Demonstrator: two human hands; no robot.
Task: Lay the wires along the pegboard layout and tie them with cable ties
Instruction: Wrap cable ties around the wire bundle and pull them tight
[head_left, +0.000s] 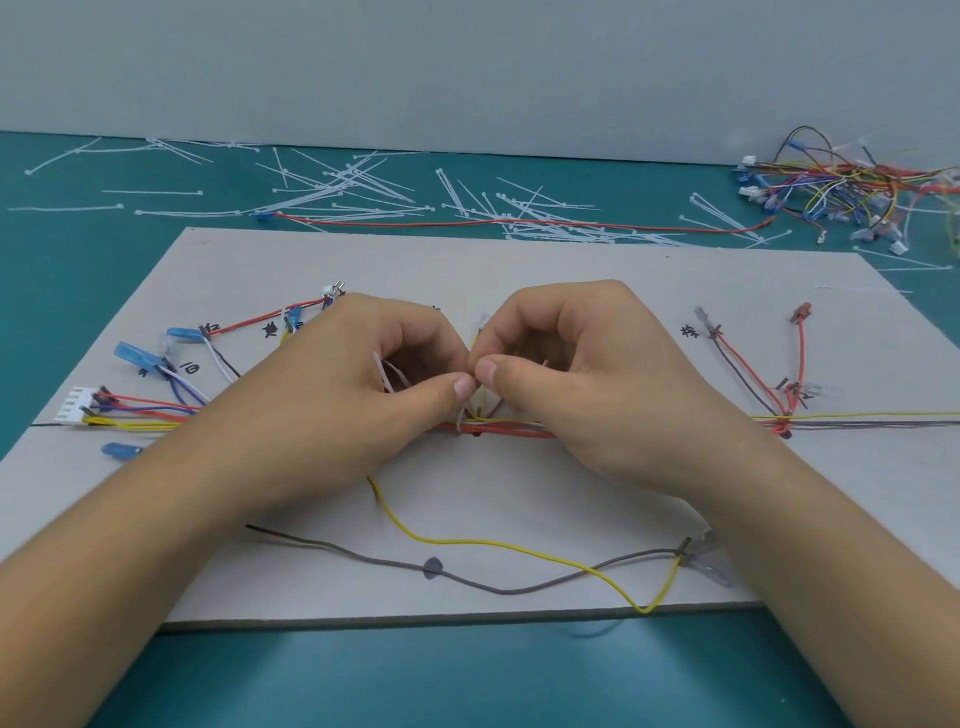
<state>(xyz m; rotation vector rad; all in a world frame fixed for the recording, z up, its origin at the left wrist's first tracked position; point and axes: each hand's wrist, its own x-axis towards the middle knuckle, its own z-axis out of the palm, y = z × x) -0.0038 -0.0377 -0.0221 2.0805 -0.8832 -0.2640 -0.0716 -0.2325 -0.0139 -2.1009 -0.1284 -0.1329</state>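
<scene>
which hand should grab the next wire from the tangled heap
Likely the right hand: the wire heap lies far right, on its side, while the left hand would cross over. Both pinch the cable tie.

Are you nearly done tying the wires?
Maybe halfway. Most wires already lie along the pegboard in a wire bundle. The left hand and right hand pinch a white cable tie at its middle. The yellow wire and grey wire in front still need laying.

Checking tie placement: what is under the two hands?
Between the left hand and right hand, a red and yellow wire bundle shows on the board, a white cable tie pinched above it. Its stretches under both palms are covered.
</scene>
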